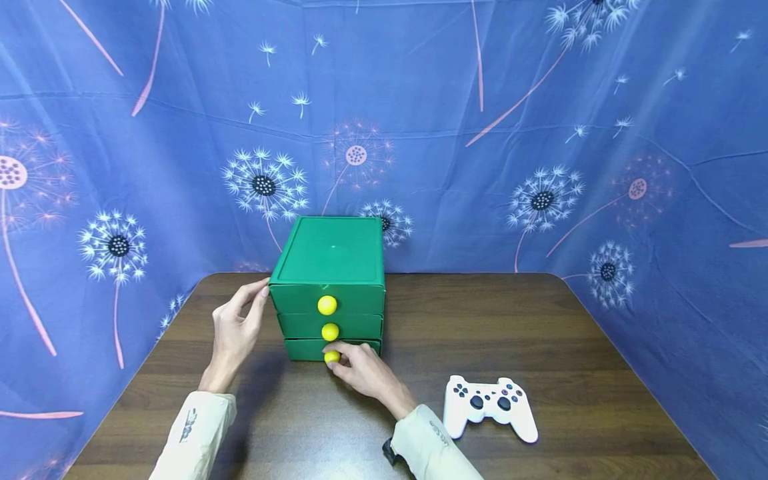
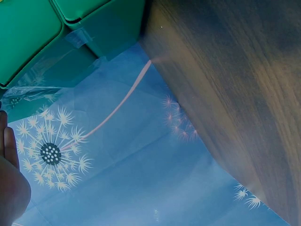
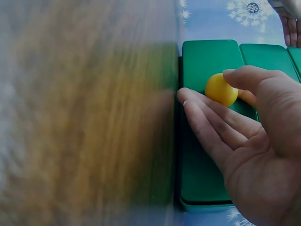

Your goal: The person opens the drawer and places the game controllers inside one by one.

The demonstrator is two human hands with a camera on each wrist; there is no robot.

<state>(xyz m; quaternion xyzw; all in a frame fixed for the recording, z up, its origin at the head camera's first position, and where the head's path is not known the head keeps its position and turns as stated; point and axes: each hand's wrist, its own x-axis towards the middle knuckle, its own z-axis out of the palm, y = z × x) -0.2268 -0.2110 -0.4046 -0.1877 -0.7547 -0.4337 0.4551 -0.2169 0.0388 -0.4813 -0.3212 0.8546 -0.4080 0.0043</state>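
Note:
A green three-drawer box stands on the table, each drawer front bearing a round yellow knob. My right hand pinches the bottom knob between thumb and fingers. The right wrist view shows my hand with its thumb on the yellow knob and several fingers extended along the drawer front. At the box's upper left front corner, my left hand touches with extended fingertips. Part of that hand shows beside the box in the left wrist view.
A white game controller lies on the brown wooden table, to the right of my right forearm. Behind the table hangs a blue cloth with a dandelion print, also seen at both sides.

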